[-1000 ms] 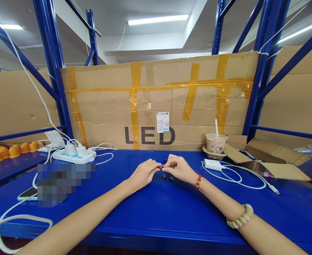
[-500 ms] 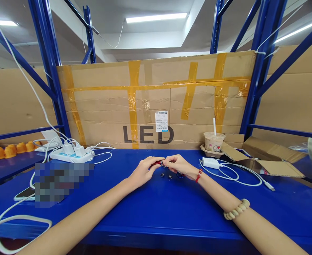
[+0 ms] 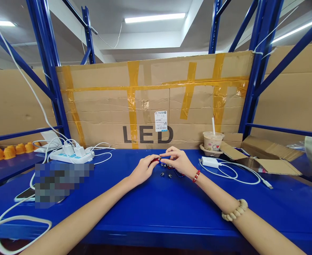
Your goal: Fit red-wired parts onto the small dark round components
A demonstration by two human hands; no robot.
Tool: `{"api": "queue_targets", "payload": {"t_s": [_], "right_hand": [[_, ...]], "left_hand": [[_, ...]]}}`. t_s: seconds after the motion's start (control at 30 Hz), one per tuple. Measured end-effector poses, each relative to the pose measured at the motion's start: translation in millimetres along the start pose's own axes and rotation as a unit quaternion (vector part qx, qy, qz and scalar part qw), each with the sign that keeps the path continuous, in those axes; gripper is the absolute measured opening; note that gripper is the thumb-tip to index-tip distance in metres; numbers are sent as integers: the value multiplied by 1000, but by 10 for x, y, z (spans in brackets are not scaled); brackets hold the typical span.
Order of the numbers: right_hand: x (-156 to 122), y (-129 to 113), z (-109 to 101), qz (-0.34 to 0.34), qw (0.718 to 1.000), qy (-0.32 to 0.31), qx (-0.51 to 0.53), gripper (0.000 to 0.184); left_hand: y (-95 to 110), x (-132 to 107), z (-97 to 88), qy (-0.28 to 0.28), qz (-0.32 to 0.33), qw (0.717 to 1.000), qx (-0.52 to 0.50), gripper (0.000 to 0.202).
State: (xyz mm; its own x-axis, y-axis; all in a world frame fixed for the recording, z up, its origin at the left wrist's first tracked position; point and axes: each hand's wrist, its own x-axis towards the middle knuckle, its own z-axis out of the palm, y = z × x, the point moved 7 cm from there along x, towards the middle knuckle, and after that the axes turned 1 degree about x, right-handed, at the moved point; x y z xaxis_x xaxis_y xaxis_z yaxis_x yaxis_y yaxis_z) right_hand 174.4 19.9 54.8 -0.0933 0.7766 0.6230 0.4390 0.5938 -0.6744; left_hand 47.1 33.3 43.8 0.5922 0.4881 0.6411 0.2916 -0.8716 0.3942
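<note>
Pinching a slim red piece (image 3: 156,160) near the centre of the frame, the left hand (image 3: 143,169) keeps its thumb and fingers nearly together, with only a sliver showing between them. The right hand (image 3: 178,162) meets it from the other side, thumb and forefinger a little parted at the piece's exposed end, the other fingers loosely fanned; whether they grasp that end or merely touch it is unclear at this size. The red piece runs nearly level across the picture, rising slightly rightward, its exposed end pointing toward the right fingertips. Beneath the right palm lies a partly hidden cluster of small dark and red parts (image 3: 169,166), some glinting like metal. Just below the hands, two small, shiny dark pieces (image 3: 166,175) sit apart on the smooth, glossy blue shelf surface (image 3: 145,209). Round red beads form the wrist bracelet (image 3: 196,176); chunky, pale beads form the forearm bracelet (image 3: 235,211).
</note>
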Motion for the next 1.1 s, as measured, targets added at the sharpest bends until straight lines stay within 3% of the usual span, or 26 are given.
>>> {"api": "queue_targets", "payload": {"t_s": [0.3,0.73,1.1], "right_hand": [[-3,41,61,-16,998,-58,22,27],[-12,-30,-4,-19,1000,-9,17,26],[-50,156,144,34,989,-111,88,26]], "left_hand": [[30,0,17,-36,-23,999,-28,23],[73,19,13,-57,-46,996,-46,22],[7,-72,139,-110,-30,993,-22,24]]}}
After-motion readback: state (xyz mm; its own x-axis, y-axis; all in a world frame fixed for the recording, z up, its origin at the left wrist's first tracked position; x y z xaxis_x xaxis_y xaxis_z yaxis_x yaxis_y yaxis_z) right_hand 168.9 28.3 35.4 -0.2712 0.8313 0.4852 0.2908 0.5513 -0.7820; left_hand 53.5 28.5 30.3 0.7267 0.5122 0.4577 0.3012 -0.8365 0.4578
